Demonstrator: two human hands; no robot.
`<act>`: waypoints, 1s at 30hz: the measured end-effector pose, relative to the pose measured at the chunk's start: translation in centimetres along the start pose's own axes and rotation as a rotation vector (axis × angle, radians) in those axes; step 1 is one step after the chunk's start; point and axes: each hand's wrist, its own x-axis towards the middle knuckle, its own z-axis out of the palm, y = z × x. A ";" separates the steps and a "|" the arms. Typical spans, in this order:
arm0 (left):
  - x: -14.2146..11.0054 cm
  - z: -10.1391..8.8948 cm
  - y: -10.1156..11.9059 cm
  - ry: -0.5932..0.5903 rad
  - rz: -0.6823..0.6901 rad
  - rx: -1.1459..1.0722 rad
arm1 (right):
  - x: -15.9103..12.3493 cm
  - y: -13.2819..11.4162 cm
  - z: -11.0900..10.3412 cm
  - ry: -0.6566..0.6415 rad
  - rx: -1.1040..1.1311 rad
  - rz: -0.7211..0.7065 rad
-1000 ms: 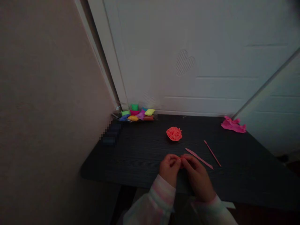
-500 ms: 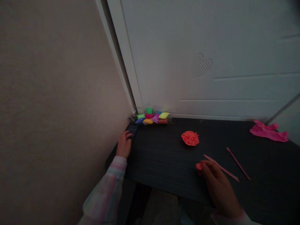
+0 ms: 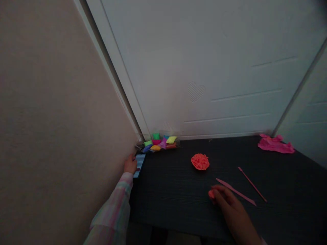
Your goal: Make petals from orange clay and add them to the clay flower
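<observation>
A phone (image 3: 140,166) lies lengthwise along the table's (image 3: 163,197) left edge, touching the left hand (image 3: 130,165), grip unclear; the right hand (image 3: 233,209) pinches coral clay (image 3: 211,194).

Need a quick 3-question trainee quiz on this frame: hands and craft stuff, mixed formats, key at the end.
1. What do the right hand's fingers hold?
A) a yellow packet
B) a small coral lump
C) a slim pink tool

2. True or false: the coral bowl-shaped piece lies nearer the multicoloured packets than the crumpled pink piece does.

3. Fill in: the left hand is at the flat device, whose ____ is lit.

Key: 1 B; 2 true; 3 screen.
</observation>
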 end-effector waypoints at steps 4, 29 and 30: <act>-4.7 0.8 2.5 -0.123 -0.010 -0.114 | 0.0 0.3 0.0 -0.040 -0.022 -0.002; -20.5 9.6 8.7 -0.675 -0.146 -0.761 | -0.1 0.6 0.3 -0.069 -0.104 -0.208; -20.4 9.6 8.7 -0.670 -0.153 -0.769 | -0.2 0.6 0.4 -0.078 -0.126 -0.211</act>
